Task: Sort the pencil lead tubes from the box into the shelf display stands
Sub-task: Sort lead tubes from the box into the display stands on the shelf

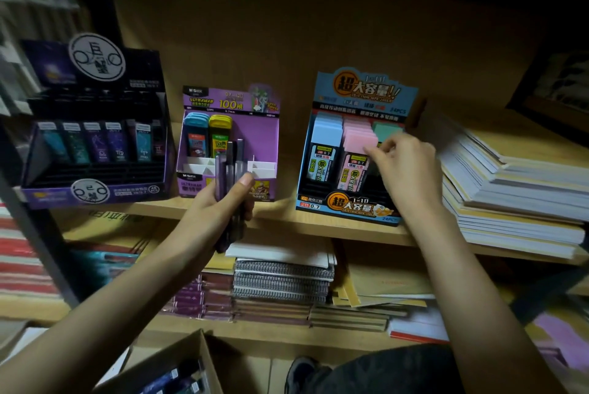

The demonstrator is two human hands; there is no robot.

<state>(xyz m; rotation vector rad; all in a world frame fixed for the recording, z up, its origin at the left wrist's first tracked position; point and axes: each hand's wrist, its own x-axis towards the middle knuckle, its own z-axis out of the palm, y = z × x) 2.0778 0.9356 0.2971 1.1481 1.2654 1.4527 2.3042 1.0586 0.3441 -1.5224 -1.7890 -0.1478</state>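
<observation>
Left hand (220, 205) was at 8 o'clock of frame centre, fingers and thumb wrapped round a bunch of dark purple lead tubes (231, 158). The tubes were held upright, tips overlapping the front of the purple stand (255, 135) at 10 o'clock. That stand had blue-capped and yellow-capped packs in its left two columns.

Right hand (404, 167) was at 3 o'clock, over the blue stand (363, 94). Its fingertips (374, 153) were curled down where the pink column meets the green one. Couldn't tell whether it pinched a tube or only touched one. Blue stand columns were light blue, pink, then green at the back.

Black stand (95, 170) sat at far 9 o'clock with one row of dark tubes. All three stands stood on the wooden shelf (318, 228).

Cardboard box (204, 358) was at 7 o'clock, under the left forearm, with loose tubes (173, 379) inside. Paper stack (510, 186) was at 3 o'clock of the blue stand, just beside it. Spiral notebooks (283, 279) lay at 6 o'clock, on the lower shelf.
</observation>
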